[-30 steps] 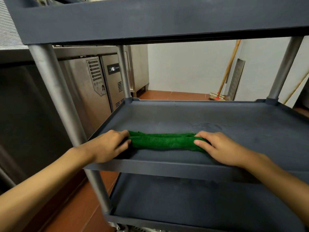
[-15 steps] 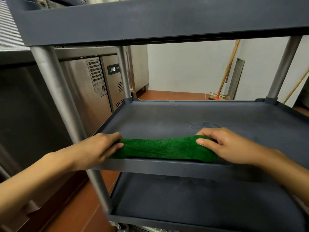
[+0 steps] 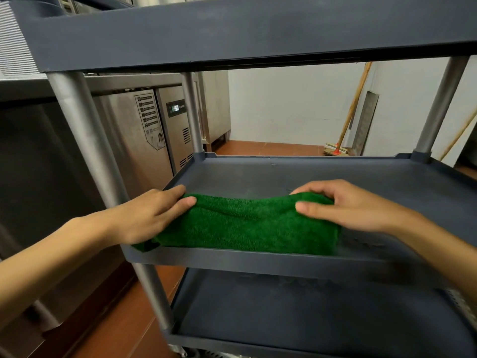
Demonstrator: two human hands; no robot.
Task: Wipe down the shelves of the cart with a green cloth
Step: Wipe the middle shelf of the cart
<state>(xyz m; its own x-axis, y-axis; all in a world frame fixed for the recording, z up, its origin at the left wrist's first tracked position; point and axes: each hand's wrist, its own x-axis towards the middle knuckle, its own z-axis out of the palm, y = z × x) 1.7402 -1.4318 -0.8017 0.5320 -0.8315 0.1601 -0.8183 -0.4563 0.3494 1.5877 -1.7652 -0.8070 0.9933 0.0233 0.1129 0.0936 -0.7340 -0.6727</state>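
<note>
On the middle shelf of the grey plastic utility cart, just behind its near rim, the green cloth lay bunched into a long roll. Its long axis ran left to right, parallel to that rim.

Furthest left stood a stainless-steel refrigerated cabinet, behind the cart's near-left post. Next came the left hand, reaching in past that post with the forearm angled up from the lower left. It gripped the cloth's left end, thumb laid over the top and fingers curled round the far side. A corner of cloth hung over the rim just below it.

The cloth spanned the gap between the hands, so neither was plainly nearer; each held one end. The bare shelf surface lay beyond the cloth, away from the person, and to its right.

The right hand came in from the lower right, wrist raised and fingers arched over the cloth's far edge. The thumb pressed the near face, so it pinched the right end. Judging by this, the next stroke would push the roll broadside, away from the rim or along it to the right.

Far right, a broom leaned on the white wall beyond the cart.
</note>
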